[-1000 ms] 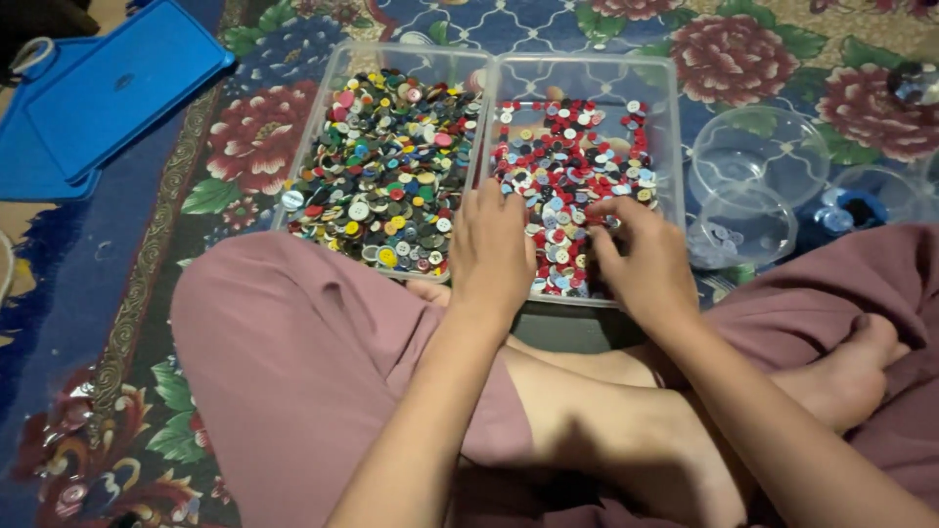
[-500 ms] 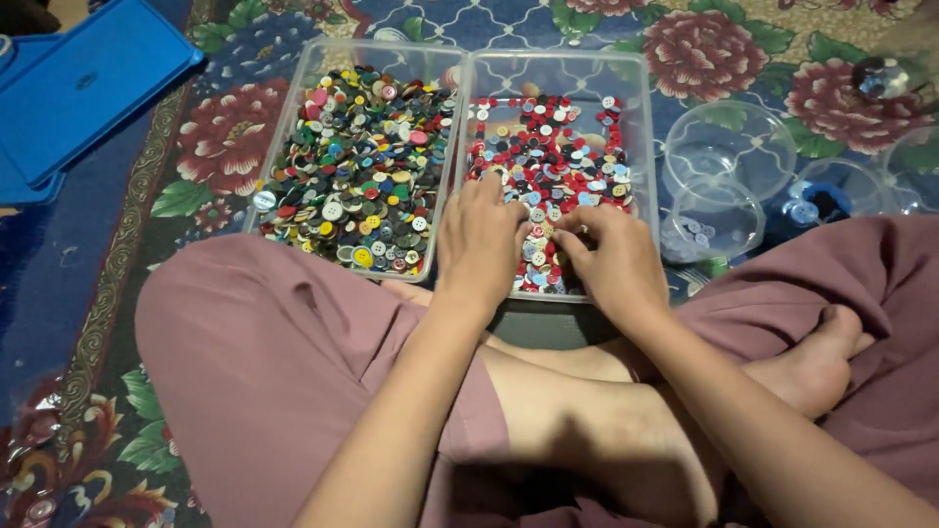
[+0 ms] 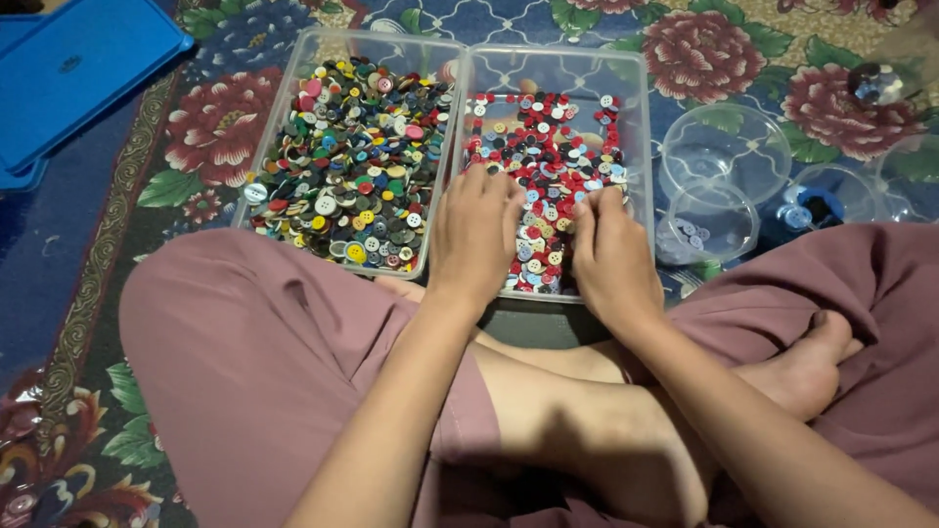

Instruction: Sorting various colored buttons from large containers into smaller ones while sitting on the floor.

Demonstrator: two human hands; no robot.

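Flowered carpet lay under two clear plastic trays. Both hands, left hand and right hand, rested fingers-down among red-and-white buttons in the right-hand clear tray; whether they pinched any could not be told. Sorting seemed underway; picking one button out would need a fingertip pinch.

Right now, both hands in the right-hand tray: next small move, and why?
Probably pinch one button with the right hand: both it and the left hand lie flat on the red and white buttons in the right tray, holding nothing visibly.
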